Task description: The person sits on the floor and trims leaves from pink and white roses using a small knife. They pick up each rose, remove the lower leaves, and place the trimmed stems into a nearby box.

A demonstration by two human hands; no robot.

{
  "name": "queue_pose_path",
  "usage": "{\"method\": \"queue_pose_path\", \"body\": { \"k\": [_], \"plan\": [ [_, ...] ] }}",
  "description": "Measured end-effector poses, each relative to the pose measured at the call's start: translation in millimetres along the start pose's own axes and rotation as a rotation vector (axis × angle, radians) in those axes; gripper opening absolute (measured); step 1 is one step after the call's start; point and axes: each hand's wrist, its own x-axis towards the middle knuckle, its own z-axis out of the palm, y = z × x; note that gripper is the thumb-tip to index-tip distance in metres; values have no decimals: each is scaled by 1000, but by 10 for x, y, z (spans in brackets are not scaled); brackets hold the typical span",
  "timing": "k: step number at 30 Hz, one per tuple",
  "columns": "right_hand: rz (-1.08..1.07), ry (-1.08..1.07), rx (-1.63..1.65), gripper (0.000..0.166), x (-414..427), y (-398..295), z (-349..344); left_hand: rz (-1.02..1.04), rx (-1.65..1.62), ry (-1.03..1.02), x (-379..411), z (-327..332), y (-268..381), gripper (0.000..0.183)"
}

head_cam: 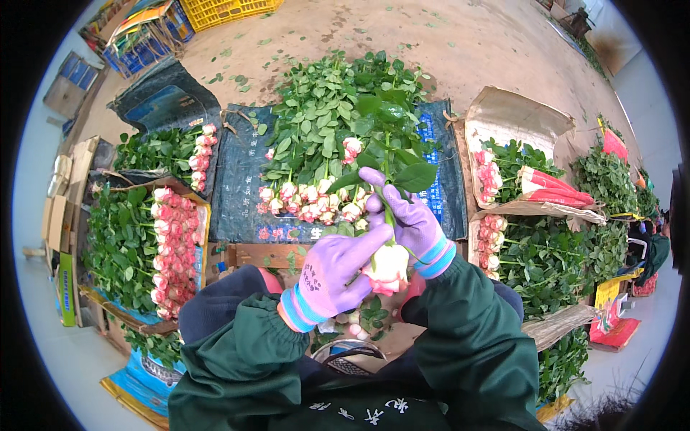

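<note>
A cream rose with pink outer petals [388,269] hangs bloom-down between my hands, its leafy stem pointing away from me. My right hand [407,215], in a purple glove with a blue cuff, is closed round the stem just above the bloom. My left hand [342,269], gloved alike, is at the bloom's left side, its index finger reaching to the stem; whether it grips a petal is hidden. Beyond them a heap of cut roses [318,202] lies on a dark woven sack [232,188], blooms towards me, leaves away.
Stacked pink roses [175,248] fill sack-lined holders at left; more rose bunches [490,242] lie at right beside a red and white wrap [555,188]. A yellow crate [226,11] and a blue crate [140,54] stand at the far left. Loose leaves dot the floor [334,27].
</note>
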Motion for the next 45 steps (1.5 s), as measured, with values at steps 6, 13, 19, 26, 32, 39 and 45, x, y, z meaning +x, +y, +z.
{"method": "queue_pose_path", "body": {
  "k": [6,13,19,26,32,39,45],
  "plan": [
    [486,225,-1150,26,-72,135,-645,-85,422,-755,-314,340,-8,48],
    [254,290,-2084,24,-642,624,-1477,-35,374,-677,-448,464,-68,28],
    [123,141,-2235,20,-723,789,-1759,-12,392,-613,-601,483,-66,18],
    [129,79,-2320,27,-672,964,-1835,-70,375,-580,-698,395,-46,13],
    [184,-77,-2461,20,-579,1255,-1778,-110,383,-569,-776,304,-11,15],
    [356,-222,-2526,15,-379,1857,-1894,-109,400,-597,-862,200,-18,25],
    [475,-137,-2425,18,-137,2306,-1796,-158,402,-654,-916,244,-77,26]
  ]
}}
